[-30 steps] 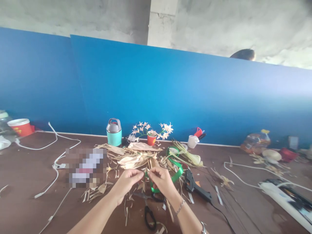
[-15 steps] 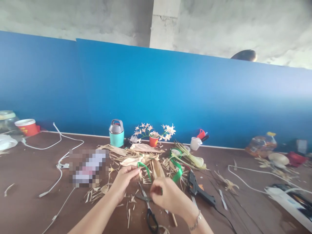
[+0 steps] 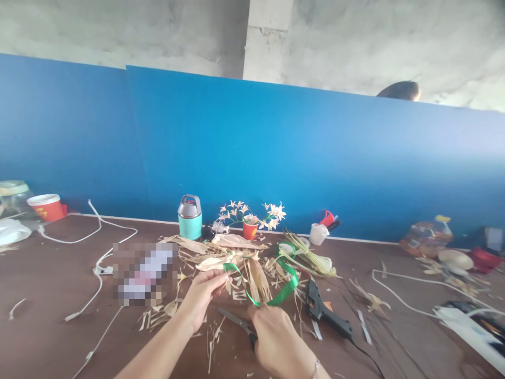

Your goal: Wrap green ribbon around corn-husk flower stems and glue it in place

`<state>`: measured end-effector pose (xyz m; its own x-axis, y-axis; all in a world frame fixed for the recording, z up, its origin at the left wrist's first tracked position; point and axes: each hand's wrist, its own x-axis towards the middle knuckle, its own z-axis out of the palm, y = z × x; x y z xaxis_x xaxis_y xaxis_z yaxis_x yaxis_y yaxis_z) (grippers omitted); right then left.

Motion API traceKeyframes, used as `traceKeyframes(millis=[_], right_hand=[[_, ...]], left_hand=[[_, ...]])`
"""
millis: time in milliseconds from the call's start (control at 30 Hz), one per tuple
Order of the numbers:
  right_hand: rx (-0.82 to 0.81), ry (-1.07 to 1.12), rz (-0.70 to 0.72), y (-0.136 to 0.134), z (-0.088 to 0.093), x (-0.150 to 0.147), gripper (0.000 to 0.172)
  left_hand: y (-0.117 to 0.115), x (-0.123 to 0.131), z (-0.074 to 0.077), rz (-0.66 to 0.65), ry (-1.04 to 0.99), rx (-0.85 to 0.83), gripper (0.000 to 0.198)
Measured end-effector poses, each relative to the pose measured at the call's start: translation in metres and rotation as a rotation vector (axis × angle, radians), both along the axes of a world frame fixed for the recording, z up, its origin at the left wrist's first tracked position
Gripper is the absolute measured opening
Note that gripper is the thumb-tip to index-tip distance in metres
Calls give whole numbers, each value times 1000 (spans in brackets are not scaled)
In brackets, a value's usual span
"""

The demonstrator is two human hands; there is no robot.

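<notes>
My left hand point(image 3: 208, 292) pinches the end of a shiny green ribbon point(image 3: 290, 292) between thumb and fingers. From there the ribbon droops, passes at the knuckles of my right hand point(image 3: 274, 337) and curls up towards its roll point(image 3: 284, 249). My right hand is closed around the dark handles of a pair of scissors point(image 3: 236, 320), whose blades point away to the left, low over the table. Part of the handles is hidden under the palm. Dried corn husks point(image 3: 258, 279) and cut scraps lie just beyond both hands.
A black glue gun point(image 3: 325, 313) lies to the right, its cord trailing forward. Behind the husks stand a turquoise flask point(image 3: 190, 223) and a red cup point(image 3: 250, 229) with husk flowers. White cables point(image 3: 98, 273) cross the left; a power strip point(image 3: 469, 331) lies far right. A blue partition point(image 3: 276, 147) closes off the back.
My right hand has come down onto the scissors and taken their handles; the scissors have turned, blades now pointing further left. My left hand still pinches the ribbon in nearly the same place.
</notes>
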<state>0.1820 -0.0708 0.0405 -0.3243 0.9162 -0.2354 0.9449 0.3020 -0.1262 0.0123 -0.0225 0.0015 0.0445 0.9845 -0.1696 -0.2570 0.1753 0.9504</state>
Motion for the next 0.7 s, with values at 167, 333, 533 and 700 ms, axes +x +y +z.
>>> traceKeyframes(millis=[167, 333, 533, 700], right_hand=[[21, 216, -11, 9, -7, 19, 30], [-195, 423, 19, 19, -2, 44, 30], [-510, 969, -96, 33, 3, 54, 30], [-467, 1115, -206, 41, -11, 40, 36]], left_hand=[[3, -4, 4, 125, 18, 40, 12], [10, -7, 0, 190, -124, -36, 12], [13, -6, -1, 232, -267, -147, 18], [9, -5, 0, 127, -342, -169, 19]])
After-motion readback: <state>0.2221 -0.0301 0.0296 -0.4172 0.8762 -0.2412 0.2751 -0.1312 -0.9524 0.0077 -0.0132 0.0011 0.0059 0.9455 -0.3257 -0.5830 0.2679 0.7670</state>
